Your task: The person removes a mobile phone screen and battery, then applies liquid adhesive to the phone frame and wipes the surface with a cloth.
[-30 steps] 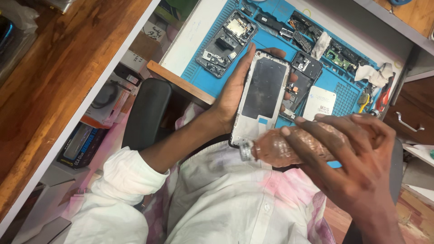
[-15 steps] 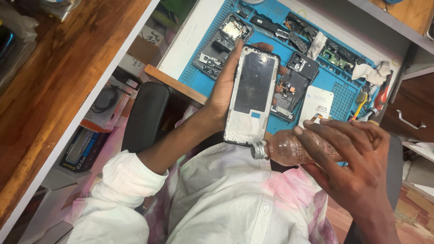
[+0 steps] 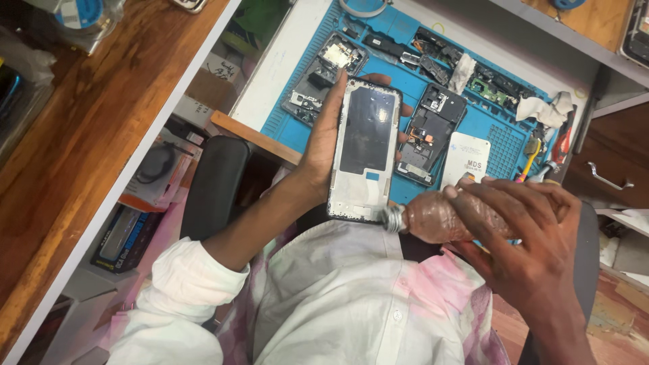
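Head view — item one, nearest: my right hand (image 3: 534,250) wrapped around a small brownish squeeze bottle (image 3: 449,217), its metal tip touching the lower edge of the phone frame (image 3: 362,150). Item two: my left hand (image 3: 323,145) gripping that frame upright over my lap. I judge this the liquid-applying step; next calls for a steady tip along the edge. Far: blue mat (image 3: 503,142) carrying opened phones — small parts indistinct, bottle contents unclear.
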